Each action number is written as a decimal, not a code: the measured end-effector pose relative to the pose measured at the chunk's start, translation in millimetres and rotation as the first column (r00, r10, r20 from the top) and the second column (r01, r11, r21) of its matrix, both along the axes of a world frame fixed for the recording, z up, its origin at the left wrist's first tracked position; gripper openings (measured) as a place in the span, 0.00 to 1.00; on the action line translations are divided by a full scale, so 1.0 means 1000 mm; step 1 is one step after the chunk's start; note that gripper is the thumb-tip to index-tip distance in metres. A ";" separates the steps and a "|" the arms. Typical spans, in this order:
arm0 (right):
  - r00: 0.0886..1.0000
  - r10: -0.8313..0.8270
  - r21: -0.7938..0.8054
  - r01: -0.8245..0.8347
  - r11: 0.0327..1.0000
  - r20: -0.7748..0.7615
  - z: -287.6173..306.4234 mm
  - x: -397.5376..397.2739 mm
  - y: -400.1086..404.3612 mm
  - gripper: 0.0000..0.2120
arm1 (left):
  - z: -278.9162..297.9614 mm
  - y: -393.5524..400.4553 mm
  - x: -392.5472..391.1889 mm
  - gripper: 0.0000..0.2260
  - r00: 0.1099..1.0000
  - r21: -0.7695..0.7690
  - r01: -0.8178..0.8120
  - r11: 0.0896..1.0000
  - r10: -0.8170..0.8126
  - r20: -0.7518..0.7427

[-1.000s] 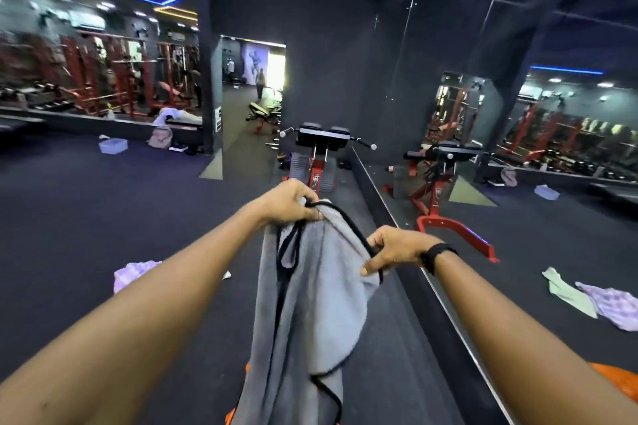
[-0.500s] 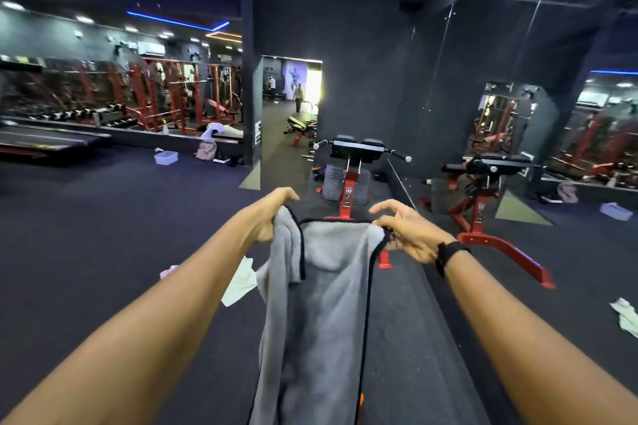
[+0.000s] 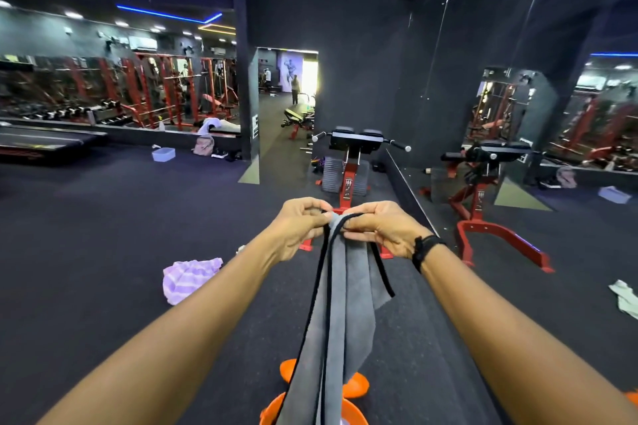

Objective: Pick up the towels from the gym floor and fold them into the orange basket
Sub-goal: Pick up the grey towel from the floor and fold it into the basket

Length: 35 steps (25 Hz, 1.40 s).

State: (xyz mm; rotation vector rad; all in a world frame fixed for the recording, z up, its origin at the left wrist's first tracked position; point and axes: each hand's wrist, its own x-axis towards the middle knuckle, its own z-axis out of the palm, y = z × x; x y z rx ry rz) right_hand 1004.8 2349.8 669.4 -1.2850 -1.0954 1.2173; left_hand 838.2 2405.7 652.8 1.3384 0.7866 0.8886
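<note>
Since the earlier frame, both hands have been brought together, so the top corners of the grey towel (image 3: 336,286), held apart before, are now joined. The towel is folded lengthwise and hangs down in a narrow strip with black edges. Its top is pinched by the left hand (image 3: 300,222) and by the right hand (image 3: 381,226), fingers curled around the cloth, and the two hands almost touch each other.

Below the hanging towel, the orange basket (image 3: 288,367) is seen on the dark floor (image 3: 103,235). Its inside is mostly hidden by the towel, so its contents cannot be told. A purple striped towel (image 3: 190,278) lies on the floor to the left, apart from the basket. A pale towel (image 3: 625,298) is seen at the right edge, in the mirror.
</note>
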 end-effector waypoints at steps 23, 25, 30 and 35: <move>0.111 0.185 -0.193 0.072 0.978 0.976 -0.040 0.056 -0.007 0.26 | 0.042 0.048 -0.061 0.07 0.986 0.318 -0.137 0.938 0.098 0.135; 0.278 -0.081 0.060 0.082 0.995 0.957 -0.027 0.082 -0.008 0.26 | 0.026 0.062 -0.077 0.09 0.963 0.418 -0.242 0.875 0.269 -0.006; 0.616 -0.487 0.473 0.202 0.858 0.620 -0.006 0.081 -0.009 0.17 | 0.003 0.072 -0.087 0.09 0.814 0.543 -0.422 0.726 0.568 -0.126; 0.776 -0.547 0.543 0.325 0.774 0.315 -0.012 0.084 0.002 0.16 | 0.010 0.071 -0.083 0.06 0.742 0.595 -0.448 0.668 0.649 -0.169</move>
